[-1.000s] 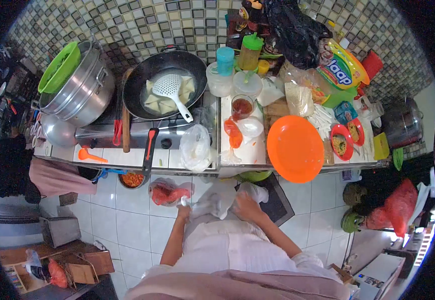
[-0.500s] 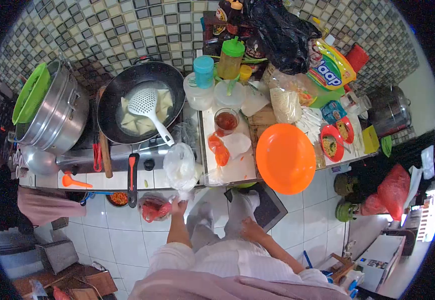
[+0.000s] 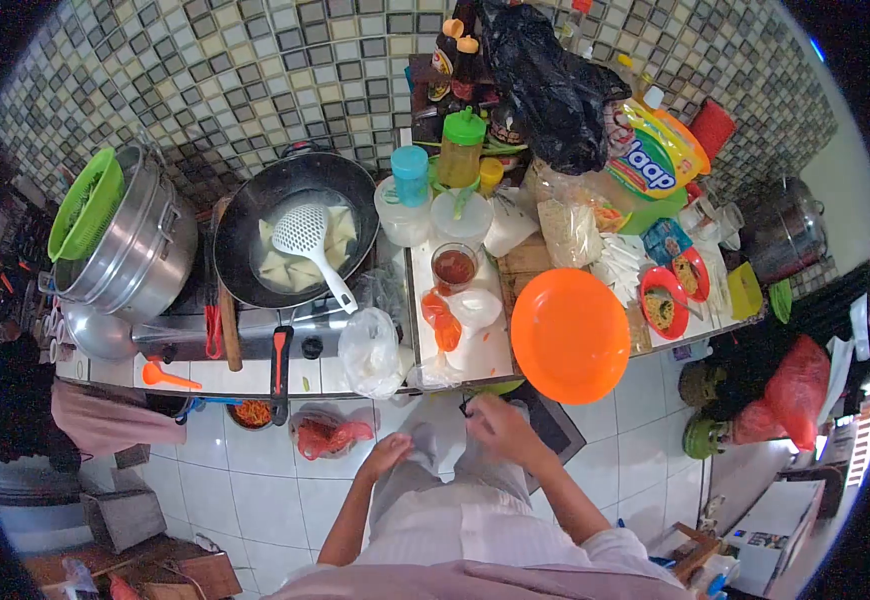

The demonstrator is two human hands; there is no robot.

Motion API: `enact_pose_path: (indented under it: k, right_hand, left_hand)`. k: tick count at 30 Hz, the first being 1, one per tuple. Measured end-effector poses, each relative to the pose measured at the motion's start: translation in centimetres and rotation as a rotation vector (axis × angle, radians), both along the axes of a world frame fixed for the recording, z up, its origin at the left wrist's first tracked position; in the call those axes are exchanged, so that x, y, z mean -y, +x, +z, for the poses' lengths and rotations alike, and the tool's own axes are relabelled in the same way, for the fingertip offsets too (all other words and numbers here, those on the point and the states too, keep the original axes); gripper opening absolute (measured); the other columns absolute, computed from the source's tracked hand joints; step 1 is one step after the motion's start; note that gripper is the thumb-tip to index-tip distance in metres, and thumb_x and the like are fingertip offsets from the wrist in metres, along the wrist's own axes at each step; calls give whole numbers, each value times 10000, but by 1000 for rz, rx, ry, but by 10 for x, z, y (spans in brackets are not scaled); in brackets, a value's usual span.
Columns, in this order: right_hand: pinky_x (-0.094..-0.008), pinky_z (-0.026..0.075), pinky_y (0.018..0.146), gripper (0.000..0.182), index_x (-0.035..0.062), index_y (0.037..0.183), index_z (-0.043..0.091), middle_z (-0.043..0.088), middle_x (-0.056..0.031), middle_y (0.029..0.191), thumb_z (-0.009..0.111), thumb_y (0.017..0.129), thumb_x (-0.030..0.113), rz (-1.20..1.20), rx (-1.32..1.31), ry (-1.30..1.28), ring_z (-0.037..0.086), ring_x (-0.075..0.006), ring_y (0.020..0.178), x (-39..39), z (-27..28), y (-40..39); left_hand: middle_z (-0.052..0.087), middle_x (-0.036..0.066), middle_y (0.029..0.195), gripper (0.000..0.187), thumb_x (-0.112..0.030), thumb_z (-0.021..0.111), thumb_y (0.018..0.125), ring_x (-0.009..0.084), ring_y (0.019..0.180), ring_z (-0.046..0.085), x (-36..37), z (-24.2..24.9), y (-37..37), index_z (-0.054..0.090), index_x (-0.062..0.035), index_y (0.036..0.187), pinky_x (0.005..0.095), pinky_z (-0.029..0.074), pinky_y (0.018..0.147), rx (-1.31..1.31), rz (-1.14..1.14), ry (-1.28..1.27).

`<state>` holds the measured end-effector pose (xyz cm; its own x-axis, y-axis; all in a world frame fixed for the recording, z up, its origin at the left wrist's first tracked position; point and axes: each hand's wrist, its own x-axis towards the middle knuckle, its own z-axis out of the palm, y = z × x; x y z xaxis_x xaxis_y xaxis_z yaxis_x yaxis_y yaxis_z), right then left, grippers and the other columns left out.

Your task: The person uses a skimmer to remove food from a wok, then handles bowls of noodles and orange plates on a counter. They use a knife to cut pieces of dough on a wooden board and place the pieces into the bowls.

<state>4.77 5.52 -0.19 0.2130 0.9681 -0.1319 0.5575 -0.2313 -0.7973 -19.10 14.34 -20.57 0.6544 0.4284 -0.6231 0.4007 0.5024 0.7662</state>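
Note:
My left hand (image 3: 387, 456) hangs over my lap just off the counter's front edge, fingers loosely stretched and holding nothing. Higher and to the right, my right hand (image 3: 503, 430) is raised near the counter edge, fingers apart and slightly bent, with nothing seen in it. Closest to my left hand on the counter is a clear plastic bag (image 3: 371, 350) with white contents. A white slotted spoon (image 3: 301, 232) rests in the black wok (image 3: 240, 200), over pale folded triangular dumplings (image 3: 339, 236) in liquid. Right of centre, an orange plate (image 3: 571, 335) overhangs the counter edge.
A steamer pot (image 3: 160, 240) with a green basket (image 3: 85, 205) stands left. A wok handle (image 3: 280, 375) juts over the front edge. A glass of reddish liquid (image 3: 454, 265) stands mid-counter; two red bowls (image 3: 660, 310) lie right. A red bag (image 3: 325, 437) sits below.
My left hand has let go of the clear plastic bag and drawn back toward my body. My right hand has risen from my leg toward the counter edge. The view has shifted slightly.

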Motion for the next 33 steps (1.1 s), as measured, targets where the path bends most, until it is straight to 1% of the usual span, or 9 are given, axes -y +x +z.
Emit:
enact_pose_path:
  k: [6, 10, 13, 15, 19, 21, 25, 29, 33]
  right_hand:
    - [-293, 436, 628, 156, -3, 864, 493, 516, -107, 781, 551, 758, 97, -89, 1, 253, 548, -198, 689, -27, 23, 2]
    - [-284, 439, 617, 182, -1, 896, 495, 523, -98, 795, 552, 766, 113, -50, -37, 221, 548, -181, 680, -31, 37, 6]
    - [-287, 440, 611, 247, 1, 960, 488, 532, -105, 817, 560, 758, 124, -251, -114, 207, 546, -176, 686, -53, 56, 29]
    - [-323, 421, 690, 311, 6, 984, 488, 529, -131, 867, 581, 734, 167, -329, -33, 288, 532, -229, 776, -81, 69, 51]
    - [-399, 353, 840, 444, 15, 1048, 446, 514, -169, 956, 610, 684, 209, -388, 347, 570, 476, -328, 930, -159, 71, 87]
    - [-413, 336, 860, 480, 17, 1073, 427, 508, -181, 980, 611, 676, 215, -347, 422, 613, 463, -341, 953, -191, 75, 96]
    - [-435, 346, 842, 586, 30, 1086, 399, 511, -191, 1022, 678, 613, 234, -289, 631, 288, 455, -338, 1003, -229, 69, 100]
    - [-457, 302, 917, 684, 57, 1184, 336, 456, -185, 1142, 659, 610, 238, -251, 671, -58, 406, -351, 1095, -237, 83, 102]
    - [-450, 331, 876, 708, 57, 1159, 325, 473, -166, 1110, 695, 593, 264, -222, 703, -95, 428, -349, 1049, -237, 84, 105]
  left_hand:
    - [552, 32, 894, 244, -237, 464, 865, 109, 809, 531, -30, 180, 59, 492, -49, 1017, 232, 419, 712, 281, 173, 178]
    - [527, 49, 978, 202, -161, 454, 870, 113, 909, 496, -60, 232, 86, 485, -12, 1003, 239, 399, 760, 427, 261, 406]
    - [519, 53, 995, 204, -107, 487, 839, 112, 937, 477, -95, 264, 108, 467, 0, 1011, 235, 390, 769, 538, 375, 681]
    - [503, 116, 1052, 322, -79, 539, 786, 183, 958, 491, -126, 297, 123, 432, 8, 1076, 269, 394, 795, 288, 270, 984]
    - [452, 137, 1150, 515, -181, 640, 677, 308, 1079, 403, -205, 285, 163, 423, -26, 1118, 396, 378, 837, -13, 143, 1596]
    - [438, 126, 1173, 609, -220, 670, 628, 310, 1092, 386, -238, 283, 184, 409, -44, 1150, 422, 366, 847, -171, 15, 1583]
    - [447, 96, 1187, 765, -311, 736, 516, 305, 1102, 374, -266, 302, 214, 420, -99, 1180, 483, 340, 857, -558, -342, 1406]
    - [493, 88, 1141, 742, -347, 752, 486, 291, 1096, 390, -298, 275, 229, 474, -119, 1135, 515, 322, 857, -629, -476, 1407]
    - [540, 80, 1076, 712, -396, 755, 475, 266, 1070, 425, -283, 291, 234, 519, -109, 1083, 528, 317, 848, -674, -476, 1407]
